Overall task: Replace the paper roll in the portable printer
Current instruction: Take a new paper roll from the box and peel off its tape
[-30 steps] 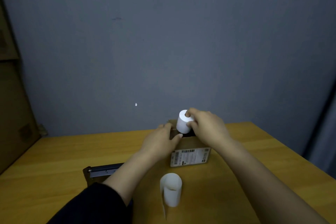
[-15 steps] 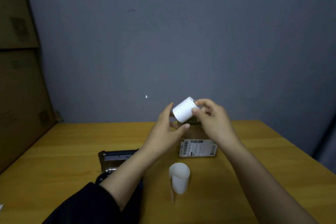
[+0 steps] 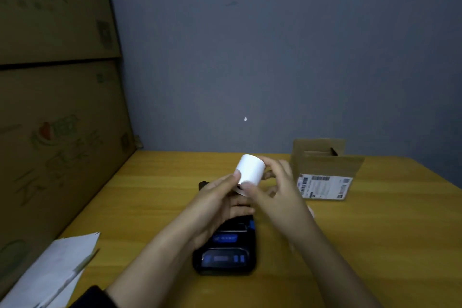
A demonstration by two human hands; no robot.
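Both hands hold one white cylindrical paper roll point(image 3: 250, 169) in the air, tilted, its far end up and to the left. Left hand point(image 3: 220, 201): thumb tip pressed on the roll's lower left edge, remaining fingers curled beneath, closed on the roll. Right hand point(image 3: 277, 192): thumb on the roll's near lower end, fingers wrapped around the right side, also clamped on the roll. The hands touch each other under the roll.

Directly below the hands and running toward the camera lies a black portable printer with blue panel markings point(image 3: 226, 250), flat on the table; its far end is hidden behind the hands, so whether its paper compartment stands open cannot be told. The roll is above the printer's far end, not touching it.

Surface: yellow-orange wooden table point(image 3: 375, 245) with visible grain. Right of the hands, well apart, stands an open brown cardboard box with a white barcode label on its near face point(image 3: 325, 172), flaps up. At the near left corner lie white paper sheets point(image 3: 55, 272), overhanging the frame edge.

Room: plain blue-grey wall point(image 3: 275, 45) behind the table, carrying one small white speck point(image 3: 245, 119). Along the left side, large brown cardboard cartons with faint printed drawings point(image 3: 55, 107), stacked one on the other against the table edge. Lighting dim. A dark sleeve point(image 3: 92, 299) covers the left forearm at the bottom.
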